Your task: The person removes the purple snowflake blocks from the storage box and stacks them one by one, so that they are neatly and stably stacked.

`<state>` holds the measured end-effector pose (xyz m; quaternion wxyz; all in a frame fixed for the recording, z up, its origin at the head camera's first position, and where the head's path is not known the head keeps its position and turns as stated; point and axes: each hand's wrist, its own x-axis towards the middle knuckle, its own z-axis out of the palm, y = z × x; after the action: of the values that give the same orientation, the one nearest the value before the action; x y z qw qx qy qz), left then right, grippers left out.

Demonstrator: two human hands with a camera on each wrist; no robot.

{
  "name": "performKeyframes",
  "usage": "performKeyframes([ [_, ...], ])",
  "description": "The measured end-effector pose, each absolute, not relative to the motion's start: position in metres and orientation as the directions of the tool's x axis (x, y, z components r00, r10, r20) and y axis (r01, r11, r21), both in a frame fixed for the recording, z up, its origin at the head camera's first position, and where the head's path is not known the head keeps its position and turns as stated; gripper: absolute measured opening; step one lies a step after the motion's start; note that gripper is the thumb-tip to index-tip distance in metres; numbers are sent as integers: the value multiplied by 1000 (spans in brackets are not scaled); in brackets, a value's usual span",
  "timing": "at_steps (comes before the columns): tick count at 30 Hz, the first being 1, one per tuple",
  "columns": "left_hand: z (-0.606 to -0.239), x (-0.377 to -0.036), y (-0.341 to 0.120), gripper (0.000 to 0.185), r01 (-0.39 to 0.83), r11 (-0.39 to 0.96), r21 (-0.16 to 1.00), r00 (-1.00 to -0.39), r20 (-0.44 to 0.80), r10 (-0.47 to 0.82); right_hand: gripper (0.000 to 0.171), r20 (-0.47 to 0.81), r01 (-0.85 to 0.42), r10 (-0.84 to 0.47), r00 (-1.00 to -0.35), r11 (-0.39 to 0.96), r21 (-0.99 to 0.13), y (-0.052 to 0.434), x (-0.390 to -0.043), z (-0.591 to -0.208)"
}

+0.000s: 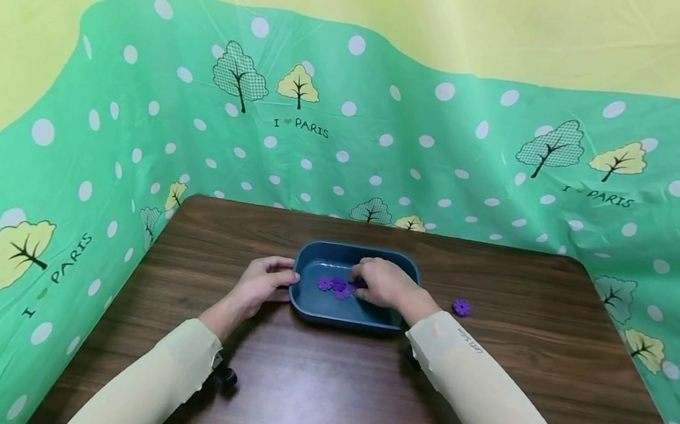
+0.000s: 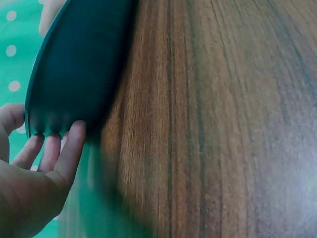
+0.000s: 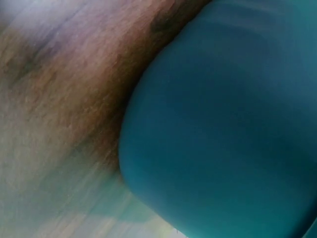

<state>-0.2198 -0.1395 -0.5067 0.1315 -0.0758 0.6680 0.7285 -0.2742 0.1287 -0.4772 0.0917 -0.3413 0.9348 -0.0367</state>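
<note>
A dark blue rectangular tray (image 1: pixel 326 321) with rounded corners stands on the table. Several purple flower-shaped pieces (image 1: pixel 325 284) lie inside it, partly overlapping. At the tray's left end my left hand (image 1: pixel 264 279) holds the wall; the left wrist view shows its fingers (image 2: pixel 73 148) against the outside and the thumb by the rim. My right hand (image 1: pixel 387 285) reaches into the tray from the right, its bent fingers down beside the purple pieces. Its fingertips are largely hidden, so whether they pinch a piece does not show. The right wrist view has only the tray's blurred outer wall (image 3: pixel 218 129).
One round purple piece (image 1: pixel 461 307) lies on the table right of the tray, near my right forearm. The dark wood-grain table (image 1: pixel 318 393) has rounded far corners. Behind it hangs a green and yellow cloth (image 1: pixel 347 156) with dots and trees.
</note>
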Motion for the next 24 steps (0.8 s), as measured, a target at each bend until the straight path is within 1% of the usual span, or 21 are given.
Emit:
performKeyframes([
  [7, -501, -221, -136, 50, -286, -41, 957, -955, -282, 90, 33, -174, -612, -626, -760, 780, -132, 133, -277, -474],
  [13, -504, -222, -136, 49, -293, -13, 956, -953, -292, 78, 35, -160, -625, -639, -752, 769, -133, 140, -276, -473],
  [18, -505, -220, -136, 49, -296, -11, 955, -953, -294, 78, 30, -106, -621, -645, -757, 760, -192, 151, -276, -468],
  [24, -504, -218, -138, 48, -289, -16, 957, -955, -287, 79, 19, -47, -612, -641, -766, 751, -247, 165, -274, -460],
])
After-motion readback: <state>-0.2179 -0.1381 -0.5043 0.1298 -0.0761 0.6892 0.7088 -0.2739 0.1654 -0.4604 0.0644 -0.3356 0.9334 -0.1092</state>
